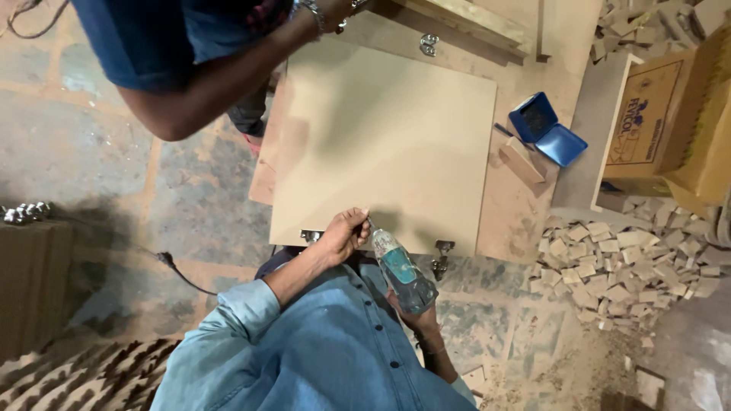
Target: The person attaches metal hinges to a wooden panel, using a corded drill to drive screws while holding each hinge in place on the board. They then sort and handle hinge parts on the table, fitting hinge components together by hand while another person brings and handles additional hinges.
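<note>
Power drill (402,270) — teal-and-grey body, held at the near edge of a square fibreboard panel (384,137), its bit angled up toward that edge between two metal cabinet hinges (442,255). The right hand (421,313) is wrapped around the drill's rear, fingers clamped on the grip, partly hidden beneath the tool. The left hand (344,234) sits at the panel's near edge beside the bit, fingers curled together at the tip; whether they pinch a screw cannot be told.

Panel lies flat on a larger board (518,205) on the workshop floor. A third hinge (429,44) sits at the panel's far edge. Near its right edge: an open blue case (547,131) and a small wood block (521,160). Further right, a cardboard box (670,114) and a heap of wood offcuts (609,262). Another person's arm (221,84), with a bracelet, reaches in over the far left corner.

Hazards, as judged — the left fingers lie just beside the bit, so a slip could catch them; the drill's tilt could let the bit skate off the edge and mar the panel.
</note>
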